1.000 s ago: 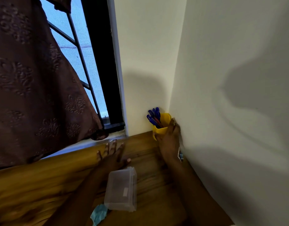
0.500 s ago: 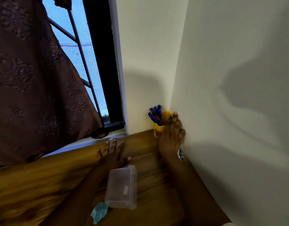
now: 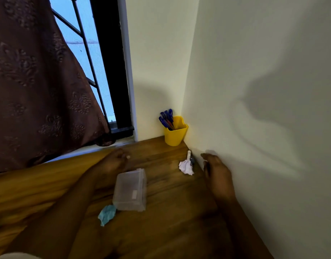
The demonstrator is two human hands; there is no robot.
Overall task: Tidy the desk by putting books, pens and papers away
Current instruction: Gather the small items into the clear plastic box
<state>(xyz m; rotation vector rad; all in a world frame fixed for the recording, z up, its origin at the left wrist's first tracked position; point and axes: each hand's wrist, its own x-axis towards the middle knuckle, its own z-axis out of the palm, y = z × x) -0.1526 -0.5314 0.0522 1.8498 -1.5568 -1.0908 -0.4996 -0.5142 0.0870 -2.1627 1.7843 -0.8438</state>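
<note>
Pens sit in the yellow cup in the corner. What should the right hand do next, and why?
Probably move the right hand a little left and pinch up the crumpled white paper. It lies loose on the desk by the wall, closest to that hand, which looks empty and relaxed.

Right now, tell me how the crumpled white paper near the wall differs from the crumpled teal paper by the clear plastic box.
Colour: the crumpled white paper is pale, the crumpled teal paper blue-green. Place: the white paper lies far back near the wall, beside the right hand; the teal paper lies nearer, at a corner of the clear plastic box. Both are small wads on the wooden desk, unheld.
</note>
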